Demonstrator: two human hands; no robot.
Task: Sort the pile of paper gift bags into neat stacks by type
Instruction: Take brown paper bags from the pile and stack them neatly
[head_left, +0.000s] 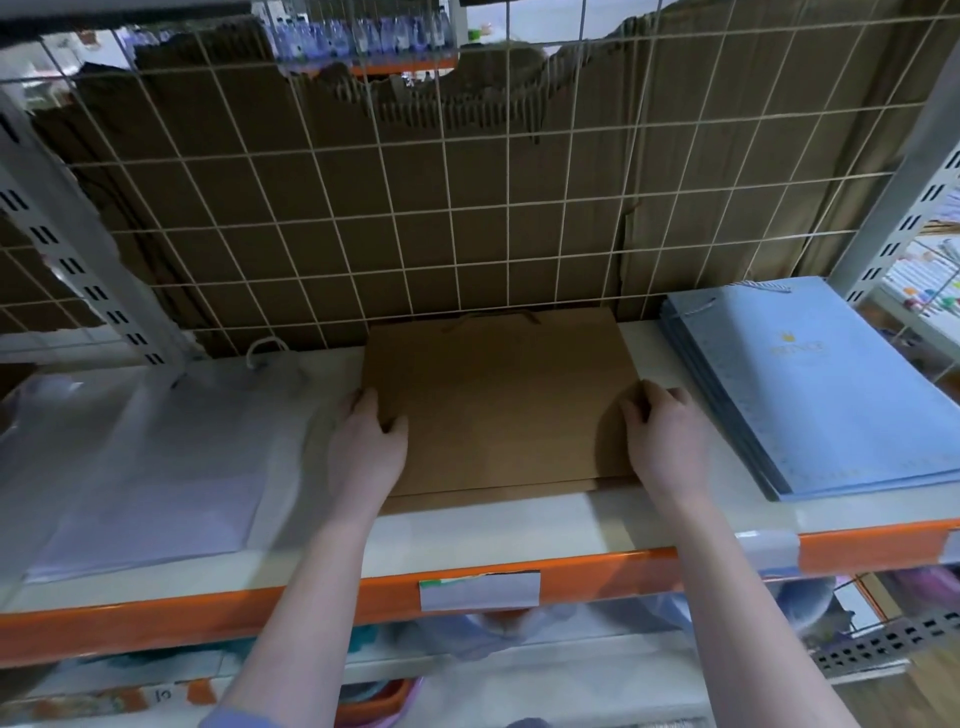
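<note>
A stack of flat brown paper gift bags (498, 400) lies in the middle of the white shelf (519, 530), handles toward the wire grid. My left hand (363, 447) grips the stack's left edge, thumb on top. My right hand (667, 441) holds the right edge, fingers curled over it. To the left lies a stack of white bags (156, 457) in clear plastic, with a white cord handle at the back. To the right sits a stack of light blue bags (810, 400) with a gold print.
A wire grid (415, 208) backed by torn brown cardboard closes the shelf's rear. Grey slotted uprights (78, 260) stand at both sides. The shelf's front beam (311, 603) is orange with a paper label. More goods lie on the shelf below.
</note>
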